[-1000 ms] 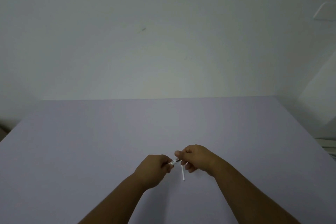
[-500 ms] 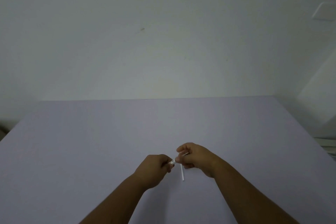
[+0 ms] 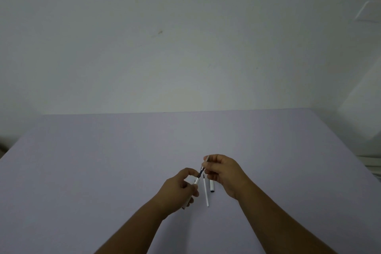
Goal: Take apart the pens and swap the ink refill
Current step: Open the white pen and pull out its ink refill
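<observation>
My left hand (image 3: 181,187) grips a white pen barrel (image 3: 195,182) that points up and to the right. My right hand (image 3: 223,171) pinches the pen's front section (image 3: 206,161), and a dark ink refill (image 3: 200,173) shows between that section and the barrel. On the table between my hands lies a thin white refill (image 3: 205,193) with a dark tip. Just right of it a short white pen part (image 3: 212,186) lies partly under my right hand.
The pale lilac table (image 3: 103,161) reaches back to a plain white wall (image 3: 185,47). Its right edge (image 3: 350,150) runs diagonally beside a white corner. A pale plate (image 3: 369,11) sits on the wall at the upper right.
My right hand has risen and pulled away from my left, drawing the front section off the barrel and baring the dark refill. The short white part on the table has come into view.
</observation>
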Tool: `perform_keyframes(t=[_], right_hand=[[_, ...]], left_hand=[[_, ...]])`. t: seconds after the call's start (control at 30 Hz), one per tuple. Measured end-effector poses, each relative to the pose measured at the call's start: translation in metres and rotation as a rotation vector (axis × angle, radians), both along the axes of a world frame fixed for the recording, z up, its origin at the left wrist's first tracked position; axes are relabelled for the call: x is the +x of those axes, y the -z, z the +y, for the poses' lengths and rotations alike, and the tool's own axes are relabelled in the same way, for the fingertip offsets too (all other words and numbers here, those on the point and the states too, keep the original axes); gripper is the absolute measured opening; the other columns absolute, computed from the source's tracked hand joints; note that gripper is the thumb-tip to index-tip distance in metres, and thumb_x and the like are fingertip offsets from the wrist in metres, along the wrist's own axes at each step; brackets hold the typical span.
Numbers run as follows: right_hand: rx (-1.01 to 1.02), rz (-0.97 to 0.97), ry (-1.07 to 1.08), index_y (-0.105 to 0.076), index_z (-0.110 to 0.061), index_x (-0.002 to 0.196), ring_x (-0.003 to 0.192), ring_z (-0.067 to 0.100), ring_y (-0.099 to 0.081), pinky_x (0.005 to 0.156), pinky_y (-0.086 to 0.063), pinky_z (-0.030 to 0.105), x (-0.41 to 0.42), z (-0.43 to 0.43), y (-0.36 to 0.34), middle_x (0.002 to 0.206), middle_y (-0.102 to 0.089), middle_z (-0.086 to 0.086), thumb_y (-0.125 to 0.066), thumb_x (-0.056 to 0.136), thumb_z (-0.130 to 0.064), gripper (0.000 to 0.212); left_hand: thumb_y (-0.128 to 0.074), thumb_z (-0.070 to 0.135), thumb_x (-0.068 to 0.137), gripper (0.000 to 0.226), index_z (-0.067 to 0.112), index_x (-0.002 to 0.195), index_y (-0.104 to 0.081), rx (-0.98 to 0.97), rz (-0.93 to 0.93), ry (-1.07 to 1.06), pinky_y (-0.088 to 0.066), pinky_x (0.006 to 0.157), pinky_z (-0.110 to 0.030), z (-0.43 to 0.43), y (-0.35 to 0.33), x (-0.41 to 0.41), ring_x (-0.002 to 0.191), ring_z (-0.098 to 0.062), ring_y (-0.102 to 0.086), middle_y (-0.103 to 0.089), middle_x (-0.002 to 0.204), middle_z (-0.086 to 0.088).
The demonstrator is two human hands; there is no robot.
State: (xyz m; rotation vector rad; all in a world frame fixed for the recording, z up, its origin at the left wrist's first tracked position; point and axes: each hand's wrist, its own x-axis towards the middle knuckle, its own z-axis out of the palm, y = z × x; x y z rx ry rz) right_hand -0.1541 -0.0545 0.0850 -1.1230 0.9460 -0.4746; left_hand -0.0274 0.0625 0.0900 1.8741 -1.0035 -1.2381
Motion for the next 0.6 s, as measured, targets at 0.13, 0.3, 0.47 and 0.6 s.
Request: perform_keyframes(t=[0.13,0.3,0.47,0.6], right_hand=[[0.011,-0.022,0.094,-0.067,-0.012,0.09,0.068,0.015,-0.059,0.063,-0.054,0.025,0.006,-0.006,-0.002,0.078,-0.065,0.005,-0.065,0.084,-0.005,0.01],[0.028,0.014,0.327,-0.065,-0.011,0.085,0.064,0.016,-0.06,0.062,-0.055,0.026,0.004,-0.033,0.009,0.074,-0.065,0.009,-0.061,0.085,0.0,0.012],[-0.251,0.68,-0.096,-0.065,-0.008,0.069,0.066,0.025,-0.061,0.074,-0.057,0.04,-0.015,-0.031,0.065,0.074,-0.067,0.021,-0.062,0.079,-0.002,0.012],[-0.434,0.868,-0.168,-0.07,-0.005,0.086,0.092,0.031,-0.065,0.089,-0.052,0.039,-0.019,-0.021,0.094,0.093,-0.071,0.019,-0.056,0.084,-0.01,0.015]], left_hand=[[-0.05,0.018,0.095,0.02,0.028,0.112,-0.056,0.001,0.068,-0.027,-0.057,0.066,-0.028,-0.001,0.002,0.0,0.067,-0.017,-0.062,-0.07,0.085,-0.004],[-0.051,0.019,0.094,0.018,0.03,0.106,-0.059,0.037,0.174,-0.089,-0.055,0.06,-0.025,0.0,0.015,0.003,0.063,-0.017,-0.063,-0.071,0.083,-0.006],[-0.052,0.018,0.093,0.018,0.031,0.104,-0.059,0.081,0.269,-0.206,-0.056,0.055,-0.024,-0.003,0.038,0.004,0.059,-0.017,-0.064,-0.072,0.079,-0.005],[-0.052,0.018,0.093,0.019,0.031,0.105,-0.06,0.111,0.292,-0.217,-0.055,0.053,-0.023,-0.007,0.051,0.001,0.059,-0.017,-0.063,-0.072,0.08,-0.006]])
